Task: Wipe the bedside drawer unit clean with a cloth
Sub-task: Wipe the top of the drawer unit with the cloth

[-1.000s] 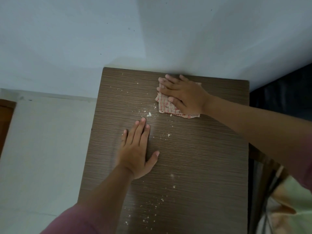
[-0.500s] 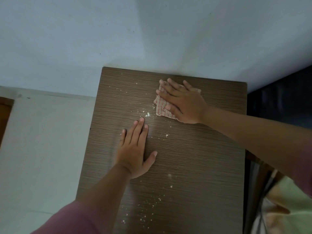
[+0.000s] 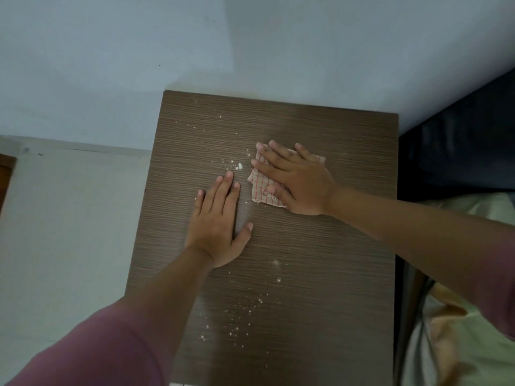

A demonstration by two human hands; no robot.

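Observation:
The bedside drawer unit [image 3: 320, 274] shows its brown wood-grain top from above, pushed against the wall. White crumbs [image 3: 239, 166] lie near its middle, and more are scattered toward the near edge. A folded cloth [image 3: 260, 190] with a red check pattern lies flat on the top, right of centre. My right hand [image 3: 299, 185] presses down on the cloth with fingers spread, hiding most of it. My left hand [image 3: 218, 221] rests flat on the wood just left of the cloth, holding nothing.
A pale wall [image 3: 250, 45] rises behind the unit. Light floor [image 3: 61, 218] lies to the left. A dark bed frame [image 3: 459, 151] and pale bedding [image 3: 451, 344] are close on the right side.
My right hand has slid the cloth from the back edge toward me, to the middle of the top. My left hand has stayed flat in place.

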